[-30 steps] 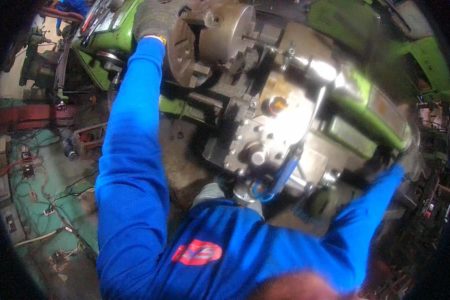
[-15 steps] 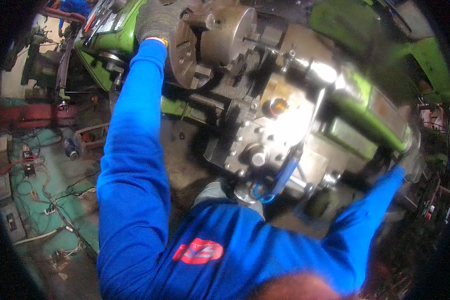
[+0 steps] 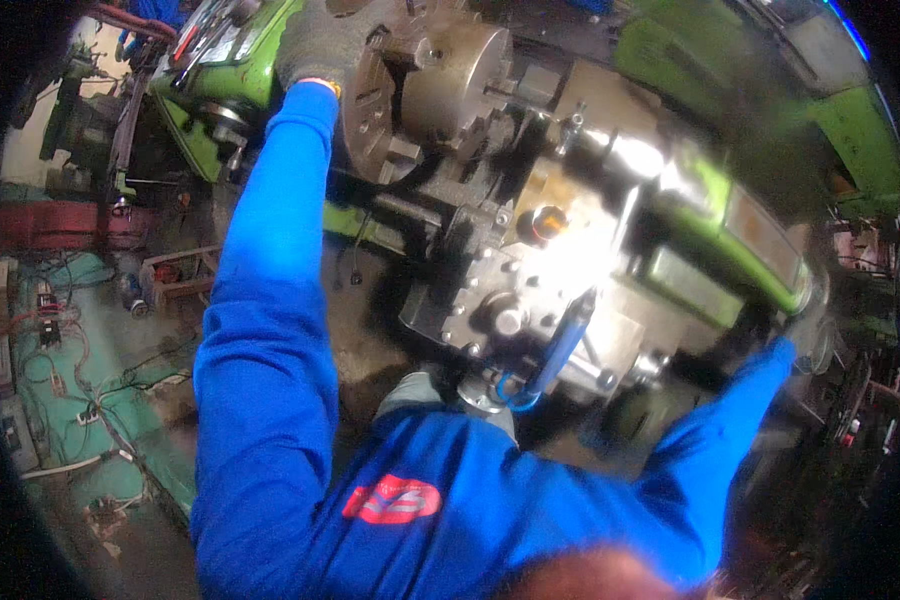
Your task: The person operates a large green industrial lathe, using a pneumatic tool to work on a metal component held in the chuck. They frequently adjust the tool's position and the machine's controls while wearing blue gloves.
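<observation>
I stand over a green lathe (image 3: 760,250). My left hand (image 3: 315,45), in a grey glove, is stretched to the upper left and grips the rim of the round steel chuck (image 3: 445,90). My right hand (image 3: 805,320) reaches to the far right end of the lathe bed; it is blurred, and its grip is unclear. Between my arms lies the grey carriage with the tool post (image 3: 505,305), and a blue-handled lever (image 3: 562,345) sticks out toward my chest. Both sleeves are bright blue.
The lathe's green headstock (image 3: 220,95) is at the upper left. On the left, the floor (image 3: 90,400) is teal and littered with cables and small parts, and a red frame (image 3: 50,225) stands there. Dark machinery crowds the right edge.
My left hand stays on the chuck. The right arm has shifted slightly at the far end of the bed, and the view has tilted a little.
</observation>
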{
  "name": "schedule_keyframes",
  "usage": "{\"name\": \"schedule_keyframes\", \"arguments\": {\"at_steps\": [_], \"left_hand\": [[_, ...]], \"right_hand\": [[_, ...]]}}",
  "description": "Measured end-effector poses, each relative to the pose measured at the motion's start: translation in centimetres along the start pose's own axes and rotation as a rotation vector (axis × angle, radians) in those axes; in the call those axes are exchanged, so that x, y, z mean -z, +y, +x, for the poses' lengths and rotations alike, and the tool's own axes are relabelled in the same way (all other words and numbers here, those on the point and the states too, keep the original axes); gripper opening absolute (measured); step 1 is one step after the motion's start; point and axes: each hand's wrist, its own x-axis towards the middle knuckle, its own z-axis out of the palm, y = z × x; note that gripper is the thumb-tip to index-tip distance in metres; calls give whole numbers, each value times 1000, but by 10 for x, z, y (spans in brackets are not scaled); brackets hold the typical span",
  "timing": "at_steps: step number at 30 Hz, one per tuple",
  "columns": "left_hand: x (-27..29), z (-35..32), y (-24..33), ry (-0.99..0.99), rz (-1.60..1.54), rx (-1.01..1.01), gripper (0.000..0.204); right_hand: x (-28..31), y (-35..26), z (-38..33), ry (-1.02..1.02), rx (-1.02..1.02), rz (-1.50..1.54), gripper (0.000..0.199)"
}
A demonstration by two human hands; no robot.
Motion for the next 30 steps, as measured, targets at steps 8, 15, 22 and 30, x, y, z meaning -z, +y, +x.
{"name": "schedule_keyframes", "arguments": {"at_steps": [8, 15, 22, 30], "left_hand": [[-11, 16, -25, -89, 115, -153, 54], [-13, 20, -39, -79, 60, -259, 65], [-16, 27, -39, -76, 143, -168, 74], [-15, 27, -58, -46, 257, -86, 83]], "right_hand": [[-5, -8, 1, -42, -12, 86, 62], [0, -6, 1, -104, -41, 199, 62], [-14, -13, 19, -257, -323, 661, 49], [-30, -26, -16, -195, -77, 346, 54]]}}
